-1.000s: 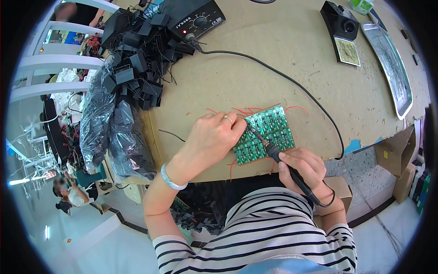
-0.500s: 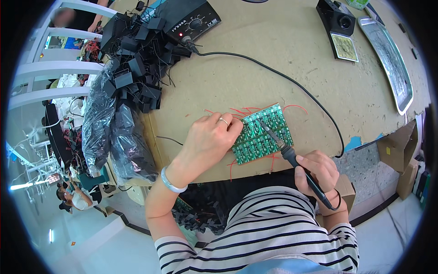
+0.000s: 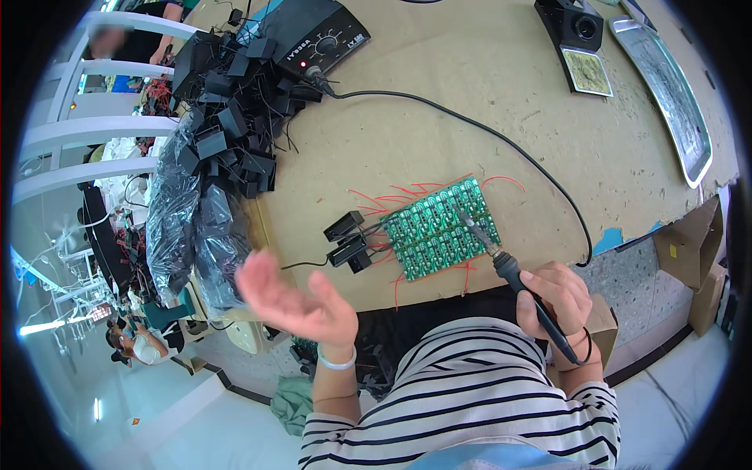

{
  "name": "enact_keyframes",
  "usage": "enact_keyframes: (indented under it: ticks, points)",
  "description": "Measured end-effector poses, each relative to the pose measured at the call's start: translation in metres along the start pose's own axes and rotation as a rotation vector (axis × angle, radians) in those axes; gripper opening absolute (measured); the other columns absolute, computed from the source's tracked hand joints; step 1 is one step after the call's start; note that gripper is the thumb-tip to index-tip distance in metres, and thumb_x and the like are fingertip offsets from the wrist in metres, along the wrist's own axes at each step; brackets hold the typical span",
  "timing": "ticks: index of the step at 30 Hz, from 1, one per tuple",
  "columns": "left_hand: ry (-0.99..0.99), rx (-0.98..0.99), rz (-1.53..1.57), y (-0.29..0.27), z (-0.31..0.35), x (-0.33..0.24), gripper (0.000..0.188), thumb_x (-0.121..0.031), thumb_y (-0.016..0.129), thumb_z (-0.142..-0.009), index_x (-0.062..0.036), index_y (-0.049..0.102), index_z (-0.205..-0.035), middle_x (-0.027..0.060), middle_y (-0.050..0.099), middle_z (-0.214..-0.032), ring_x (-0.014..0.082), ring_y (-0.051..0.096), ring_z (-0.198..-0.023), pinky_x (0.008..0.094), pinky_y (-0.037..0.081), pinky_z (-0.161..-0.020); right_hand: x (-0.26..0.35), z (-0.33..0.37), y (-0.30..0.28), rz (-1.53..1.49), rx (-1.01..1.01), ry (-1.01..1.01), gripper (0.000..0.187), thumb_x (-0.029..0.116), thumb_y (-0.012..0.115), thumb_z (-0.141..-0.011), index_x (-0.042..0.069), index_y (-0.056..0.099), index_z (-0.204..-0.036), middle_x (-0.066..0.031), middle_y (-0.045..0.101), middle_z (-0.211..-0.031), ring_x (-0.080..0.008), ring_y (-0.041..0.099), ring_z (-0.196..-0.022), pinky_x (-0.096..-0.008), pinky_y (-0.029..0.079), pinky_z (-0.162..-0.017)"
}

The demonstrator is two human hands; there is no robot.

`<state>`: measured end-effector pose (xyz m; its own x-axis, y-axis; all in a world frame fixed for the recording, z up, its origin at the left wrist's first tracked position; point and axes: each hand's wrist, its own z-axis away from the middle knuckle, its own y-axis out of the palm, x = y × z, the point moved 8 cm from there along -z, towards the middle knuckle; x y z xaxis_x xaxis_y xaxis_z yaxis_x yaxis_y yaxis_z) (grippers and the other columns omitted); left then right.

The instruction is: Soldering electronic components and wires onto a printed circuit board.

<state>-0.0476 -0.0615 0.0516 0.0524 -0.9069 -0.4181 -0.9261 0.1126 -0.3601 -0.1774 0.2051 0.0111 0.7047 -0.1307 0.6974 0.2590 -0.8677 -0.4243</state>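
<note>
My right hand is closed round the handle of a soldering iron. The iron's metal tip reaches over the right part of a green circuit board panel, which lies flat near the table's front edge. Thin red wires stick out round the panel. Several small black boxes with dark leads lie against its left side. Off to the left of these, my left hand is raised, holding nothing, palm turned up with fingers apart and partly blurred.
A black soldering station with a dial stands at the back, its cable curving right to the iron. Left of it are heaped black boxes and dark plastic bags. An iron stand and a metal tray sit at the far right.
My left hand has come off the panel's left edge and swung left and nearer me, opening. The black boxes at the panel now show. The iron's tip has shifted slightly right.
</note>
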Motion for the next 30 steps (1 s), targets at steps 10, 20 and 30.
enact_keyframes:
  ticks: [10,20,30]
  points:
    - [-0.175,0.616,0.079,0.047,-0.027,0.008,0.021,-0.003,0.058,-0.102,0.0020,0.071,-0.118,0.0053,0.061,-0.085,0.0128,0.059,-0.075,0.0259,0.051,-0.069,0.008,0.005,0.006,-0.004,0.055,-0.008,0.032,-0.001,0.077,-0.073,-0.001,0.070,-0.104,-0.0086,0.067,-0.080,-0.0221,0.062,-0.060,-0.0319,0.051,-0.054]
    - [0.281,0.871,0.083,0.087,0.007,-0.018,0.030,0.006,0.077,-0.071,-0.0074,0.077,-0.098,0.0035,0.057,-0.086,0.0211,0.060,-0.072,0.0338,0.051,-0.062,0.005,0.011,0.021,-0.046,0.120,0.004,0.033,0.000,0.078,-0.071,-0.001,0.071,-0.103,-0.0086,0.067,-0.080,-0.0226,0.062,-0.060,-0.0318,0.051,-0.055]
    - [0.369,0.959,0.019,0.096,0.016,-0.026,0.021,-0.001,0.076,-0.072,-0.0061,0.074,-0.092,0.0026,0.058,-0.086,0.0200,0.061,-0.073,0.0332,0.048,-0.062,0.002,0.010,0.034,-0.073,0.138,0.006,0.034,-0.001,0.078,-0.071,-0.001,0.072,-0.104,-0.0095,0.068,-0.083,-0.0229,0.064,-0.063,-0.0320,0.053,-0.057]
